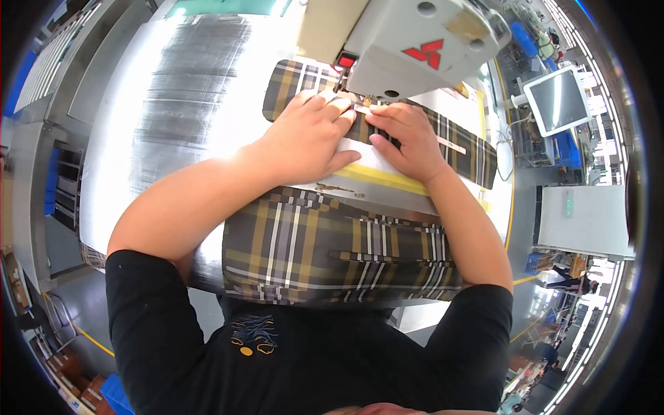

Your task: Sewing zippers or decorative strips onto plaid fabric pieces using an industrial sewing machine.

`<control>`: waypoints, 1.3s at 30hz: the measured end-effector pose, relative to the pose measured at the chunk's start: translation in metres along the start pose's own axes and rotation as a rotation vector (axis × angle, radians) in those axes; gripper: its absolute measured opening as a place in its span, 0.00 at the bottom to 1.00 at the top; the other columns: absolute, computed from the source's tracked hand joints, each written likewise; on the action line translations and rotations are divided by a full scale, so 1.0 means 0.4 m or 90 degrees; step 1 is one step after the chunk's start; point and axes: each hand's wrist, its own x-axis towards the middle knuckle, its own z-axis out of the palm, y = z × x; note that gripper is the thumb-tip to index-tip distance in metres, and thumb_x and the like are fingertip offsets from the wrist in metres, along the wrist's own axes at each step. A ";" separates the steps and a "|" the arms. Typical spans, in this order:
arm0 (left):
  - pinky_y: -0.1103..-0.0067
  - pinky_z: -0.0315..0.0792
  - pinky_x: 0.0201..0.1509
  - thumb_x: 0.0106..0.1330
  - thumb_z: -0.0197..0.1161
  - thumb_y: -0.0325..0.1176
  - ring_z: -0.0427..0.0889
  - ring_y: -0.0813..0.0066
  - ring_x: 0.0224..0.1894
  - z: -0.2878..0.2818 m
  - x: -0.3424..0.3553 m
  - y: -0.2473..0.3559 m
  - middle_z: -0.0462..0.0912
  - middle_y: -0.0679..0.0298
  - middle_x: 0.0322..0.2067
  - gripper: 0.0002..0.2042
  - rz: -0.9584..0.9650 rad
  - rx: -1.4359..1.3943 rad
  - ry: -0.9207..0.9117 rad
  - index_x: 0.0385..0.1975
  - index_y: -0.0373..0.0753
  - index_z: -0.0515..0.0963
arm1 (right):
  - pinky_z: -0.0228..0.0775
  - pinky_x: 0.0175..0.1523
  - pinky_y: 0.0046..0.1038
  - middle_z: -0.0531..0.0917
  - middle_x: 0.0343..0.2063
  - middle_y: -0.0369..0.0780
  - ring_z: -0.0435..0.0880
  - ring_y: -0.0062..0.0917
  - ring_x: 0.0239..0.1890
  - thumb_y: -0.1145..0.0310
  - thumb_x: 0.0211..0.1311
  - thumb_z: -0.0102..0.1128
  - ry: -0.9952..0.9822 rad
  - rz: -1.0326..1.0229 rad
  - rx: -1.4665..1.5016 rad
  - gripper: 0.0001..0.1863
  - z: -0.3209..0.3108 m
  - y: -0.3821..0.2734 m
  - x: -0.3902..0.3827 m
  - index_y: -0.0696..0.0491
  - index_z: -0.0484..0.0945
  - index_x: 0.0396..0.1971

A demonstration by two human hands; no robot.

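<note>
Fingertips: tips of both hands meet just below the needle area of the sewing machine (415,48), upper centre of the frame, pressed flat on cloth.
Left hand (308,138): palm down, fingers held together and stretched forward, lying on the plaid fabric (456,149) and on a pale paper sheet (370,155); it clamps nothing, only presses down.
Right hand (408,138): palm down just beside the left hand, fingers slightly spread, index tip on a narrow pale strip (449,145) that runs to the right across the plaid; it presses rather than grips.
Plaid fabric: brown, yellow and white checks, lying under the machine head from upper centre to centre right.
Second plaid piece (332,252): same pattern, hanging over the near table edge in the centre of the frame, against the person's black shirt.
Yellow tape (387,178): a stripe on the table just below the hands.
Table (180,104): shiny metal top, filling the upper left, strongly glaring.
Monitor (557,100): pale screen on a stand, upper right, well apart from the hands.
</note>
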 end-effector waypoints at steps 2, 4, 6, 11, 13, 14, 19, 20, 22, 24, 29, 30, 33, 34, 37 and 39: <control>0.61 0.65 0.70 0.70 0.65 0.55 0.78 0.55 0.58 -0.002 0.003 -0.003 0.82 0.53 0.59 0.32 0.001 0.001 -0.008 0.63 0.31 0.79 | 0.68 0.61 0.35 0.87 0.51 0.33 0.82 0.29 0.55 0.59 0.65 0.69 0.012 0.000 -0.007 0.15 0.001 0.000 0.000 0.47 0.88 0.49; 0.62 0.66 0.70 0.70 0.65 0.54 0.78 0.55 0.58 -0.006 0.002 -0.002 0.81 0.53 0.61 0.32 0.004 0.001 -0.014 0.62 0.32 0.79 | 0.68 0.61 0.35 0.87 0.50 0.33 0.83 0.29 0.55 0.59 0.66 0.69 0.023 0.000 -0.009 0.15 0.005 -0.002 0.004 0.47 0.89 0.49; 0.62 0.66 0.70 0.70 0.66 0.54 0.78 0.56 0.59 -0.008 -0.001 0.000 0.81 0.53 0.62 0.31 -0.008 0.017 0.017 0.62 0.33 0.80 | 0.67 0.62 0.34 0.87 0.50 0.32 0.83 0.27 0.54 0.58 0.66 0.68 0.022 -0.008 -0.014 0.15 0.008 -0.004 0.006 0.47 0.89 0.49; 0.62 0.65 0.70 0.69 0.66 0.53 0.78 0.55 0.59 -0.012 0.005 0.005 0.81 0.53 0.62 0.30 0.002 0.021 0.002 0.62 0.34 0.80 | 0.69 0.60 0.34 0.88 0.49 0.32 0.83 0.27 0.54 0.59 0.64 0.69 0.038 0.004 -0.012 0.14 0.007 0.000 -0.002 0.47 0.89 0.47; 0.62 0.65 0.70 0.69 0.66 0.53 0.78 0.55 0.60 -0.011 0.003 0.006 0.81 0.53 0.62 0.30 0.003 0.023 -0.008 0.62 0.34 0.80 | 0.69 0.60 0.34 0.88 0.48 0.32 0.83 0.27 0.53 0.59 0.63 0.69 0.037 0.016 -0.002 0.14 0.008 -0.002 -0.006 0.47 0.89 0.46; 0.62 0.65 0.70 0.69 0.66 0.53 0.78 0.55 0.60 -0.014 0.004 0.006 0.81 0.53 0.62 0.30 0.009 0.020 -0.005 0.62 0.34 0.80 | 0.70 0.61 0.36 0.88 0.49 0.34 0.83 0.30 0.55 0.61 0.62 0.70 0.030 0.016 0.002 0.15 0.005 -0.003 -0.005 0.48 0.89 0.47; 0.61 0.64 0.72 0.69 0.66 0.53 0.76 0.54 0.64 -0.021 0.009 0.016 0.80 0.53 0.63 0.30 0.003 0.025 -0.023 0.62 0.34 0.80 | 0.71 0.60 0.35 0.88 0.47 0.32 0.84 0.28 0.52 0.61 0.61 0.70 0.051 0.010 -0.002 0.14 0.012 0.002 -0.005 0.47 0.89 0.45; 0.60 0.63 0.72 0.69 0.66 0.53 0.76 0.53 0.65 -0.021 0.009 0.016 0.80 0.53 0.64 0.30 -0.007 0.027 -0.032 0.62 0.34 0.80 | 0.71 0.60 0.35 0.88 0.47 0.32 0.84 0.28 0.52 0.61 0.61 0.70 0.052 0.013 -0.002 0.14 0.014 0.003 -0.003 0.47 0.89 0.45; 0.60 0.63 0.73 0.69 0.66 0.53 0.76 0.53 0.66 -0.020 0.006 0.014 0.80 0.52 0.64 0.30 -0.015 0.025 -0.045 0.62 0.34 0.80 | 0.71 0.61 0.36 0.88 0.47 0.33 0.84 0.28 0.52 0.61 0.61 0.70 0.067 -0.002 -0.002 0.14 0.017 0.001 -0.001 0.47 0.89 0.45; 0.60 0.62 0.73 0.69 0.67 0.53 0.75 0.53 0.67 -0.018 0.005 0.011 0.79 0.52 0.65 0.31 -0.014 0.027 -0.030 0.62 0.34 0.80 | 0.71 0.62 0.36 0.88 0.48 0.33 0.84 0.28 0.53 0.61 0.61 0.70 0.056 0.006 -0.005 0.14 0.018 0.001 -0.001 0.47 0.89 0.45; 0.62 0.65 0.71 0.69 0.67 0.53 0.77 0.55 0.64 -0.008 0.001 0.012 0.81 0.52 0.62 0.30 0.010 0.012 -0.003 0.61 0.34 0.81 | 0.71 0.63 0.37 0.88 0.49 0.33 0.83 0.30 0.54 0.61 0.61 0.70 0.042 0.006 -0.002 0.15 0.007 0.000 -0.008 0.48 0.89 0.45; 0.63 0.65 0.69 0.68 0.67 0.54 0.79 0.57 0.62 -0.008 0.004 0.008 0.82 0.51 0.61 0.30 0.023 0.012 0.009 0.59 0.33 0.81 | 0.71 0.64 0.37 0.87 0.51 0.35 0.83 0.32 0.56 0.62 0.60 0.70 0.026 0.023 0.000 0.16 0.004 -0.002 -0.010 0.49 0.88 0.47; 0.63 0.66 0.69 0.68 0.67 0.54 0.79 0.57 0.61 -0.010 0.002 0.003 0.82 0.51 0.61 0.30 0.030 0.035 0.004 0.59 0.33 0.81 | 0.70 0.65 0.38 0.87 0.52 0.36 0.82 0.34 0.58 0.64 0.59 0.71 0.008 0.034 0.003 0.17 0.006 -0.004 -0.002 0.50 0.88 0.49; 0.63 0.66 0.69 0.68 0.67 0.54 0.79 0.57 0.61 -0.012 0.001 0.003 0.82 0.51 0.61 0.30 0.027 0.034 0.004 0.59 0.33 0.81 | 0.70 0.65 0.38 0.86 0.53 0.36 0.82 0.34 0.58 0.64 0.59 0.71 0.009 0.033 0.002 0.17 0.007 -0.006 -0.002 0.50 0.88 0.49; 0.63 0.67 0.69 0.68 0.67 0.54 0.80 0.57 0.61 -0.010 0.000 0.003 0.82 0.50 0.61 0.31 0.028 0.033 0.006 0.60 0.34 0.81 | 0.70 0.64 0.38 0.87 0.52 0.36 0.82 0.34 0.58 0.64 0.59 0.71 0.012 0.027 -0.004 0.18 0.005 -0.006 0.001 0.50 0.88 0.49; 0.63 0.68 0.68 0.68 0.66 0.54 0.81 0.57 0.60 -0.006 0.000 0.006 0.82 0.50 0.61 0.31 0.020 0.029 -0.004 0.60 0.34 0.81 | 0.70 0.64 0.38 0.87 0.52 0.36 0.82 0.34 0.57 0.64 0.59 0.71 0.011 0.030 0.000 0.18 0.004 -0.003 -0.003 0.50 0.88 0.49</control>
